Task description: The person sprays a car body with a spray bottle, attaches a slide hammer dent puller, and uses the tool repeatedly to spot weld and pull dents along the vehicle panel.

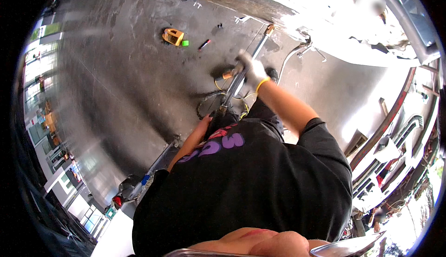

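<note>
Silver metal rod [260, 44] slants from near the white panel [320, 15], gloved right hand [253, 71] at its middle, left hand [207, 118] near its lower end; whether either's fingers clamp, I cannot tell. Hands in line should steady it.

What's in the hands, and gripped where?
A long metal rod-like tool. The gloved right hand appears closed around its middle. The left hand is at its near end; whether it grips there cannot be told.
</note>
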`<state>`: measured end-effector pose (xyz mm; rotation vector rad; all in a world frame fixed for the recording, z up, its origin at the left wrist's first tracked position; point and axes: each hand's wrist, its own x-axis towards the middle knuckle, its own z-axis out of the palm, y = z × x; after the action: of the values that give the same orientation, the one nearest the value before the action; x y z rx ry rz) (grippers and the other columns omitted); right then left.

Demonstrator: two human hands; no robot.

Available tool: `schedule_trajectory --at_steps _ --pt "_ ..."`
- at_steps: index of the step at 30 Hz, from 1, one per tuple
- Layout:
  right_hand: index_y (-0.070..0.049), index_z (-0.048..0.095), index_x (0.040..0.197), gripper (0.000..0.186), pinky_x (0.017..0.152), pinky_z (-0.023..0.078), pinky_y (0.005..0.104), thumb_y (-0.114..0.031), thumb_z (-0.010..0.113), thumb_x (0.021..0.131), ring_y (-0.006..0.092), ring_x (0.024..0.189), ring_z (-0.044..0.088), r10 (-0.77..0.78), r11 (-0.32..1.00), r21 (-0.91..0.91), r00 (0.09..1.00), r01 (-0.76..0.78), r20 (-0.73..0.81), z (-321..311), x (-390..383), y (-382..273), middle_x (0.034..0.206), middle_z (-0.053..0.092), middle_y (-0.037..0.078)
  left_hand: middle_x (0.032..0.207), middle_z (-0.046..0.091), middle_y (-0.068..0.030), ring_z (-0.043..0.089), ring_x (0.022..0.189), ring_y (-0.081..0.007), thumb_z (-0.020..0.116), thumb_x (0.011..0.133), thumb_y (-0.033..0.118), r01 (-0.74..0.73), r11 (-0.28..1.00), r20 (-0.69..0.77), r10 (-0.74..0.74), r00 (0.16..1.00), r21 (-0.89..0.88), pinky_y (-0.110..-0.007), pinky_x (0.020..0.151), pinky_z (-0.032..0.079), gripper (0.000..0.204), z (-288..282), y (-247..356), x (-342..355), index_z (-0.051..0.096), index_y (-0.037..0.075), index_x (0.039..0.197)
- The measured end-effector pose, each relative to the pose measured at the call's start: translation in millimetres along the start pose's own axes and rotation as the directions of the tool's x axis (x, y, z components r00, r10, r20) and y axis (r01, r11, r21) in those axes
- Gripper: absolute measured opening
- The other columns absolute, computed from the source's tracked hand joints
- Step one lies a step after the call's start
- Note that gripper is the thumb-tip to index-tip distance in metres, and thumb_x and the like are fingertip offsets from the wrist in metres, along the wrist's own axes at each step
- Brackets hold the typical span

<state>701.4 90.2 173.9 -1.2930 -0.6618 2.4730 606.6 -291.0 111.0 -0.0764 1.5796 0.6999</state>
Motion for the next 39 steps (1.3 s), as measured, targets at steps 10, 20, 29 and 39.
schedule_trajectory --at_steps 10,20,29,39 --pt "-0.004 0.074 0.105 0.033 0.076 0.055 0.0370 -0.036 0.069 0.105 0.0208 0.075 0.067 0.501 0.865 -0.127 0.816 -0.486 0.288 -3 -58 145 0.085 0.073 0.008 0.147 0.062 -0.0105 0.062 0.130 -0.0256 0.047 0.112 0.034 -0.005 0.982 -0.081 -0.011 0.997 -0.190 -0.038 0.115 0.045 0.058 12 11 -47 0.042 0.007 0.162" --pt "-0.003 0.063 0.084 0.039 0.056 0.052 0.0493 -0.033 0.058 0.108 0.0331 0.050 0.057 0.271 0.915 0.259 0.947 -0.309 0.174 2 -26 92 0.056 0.054 0.011 0.145 0.062 -0.0128 0.063 0.128 -0.0263 0.046 0.108 0.024 -0.114 0.993 -0.030 0.113 0.993 -0.030 -0.038 0.114 0.046 0.053 14 1 -47 0.045 0.006 0.158" --pt "-0.003 0.063 0.085 0.042 0.054 0.049 0.0469 -0.036 0.055 0.109 0.0329 0.050 0.056 0.175 0.957 0.188 0.957 -0.221 0.232 16 -23 67 0.057 0.054 0.011 0.147 0.062 -0.0145 0.063 0.130 -0.0257 0.046 0.106 0.017 -0.064 0.929 0.046 0.087 0.995 -0.364 -0.039 0.114 0.049 0.056 9 -9 -21 0.042 0.006 0.161" --pt "-0.005 0.062 0.089 0.039 0.056 0.051 0.0452 -0.039 0.056 0.107 0.0307 0.052 0.058 0.155 0.968 0.161 0.963 -0.192 0.219 13 -11 55 0.059 0.056 0.010 0.153 0.058 -0.0142 0.060 0.135 -0.0240 0.047 0.109 0.022 -0.100 0.945 0.066 0.127 0.990 -0.311 -0.037 0.117 0.046 0.061 0 -1 -6 0.033 0.003 0.166"
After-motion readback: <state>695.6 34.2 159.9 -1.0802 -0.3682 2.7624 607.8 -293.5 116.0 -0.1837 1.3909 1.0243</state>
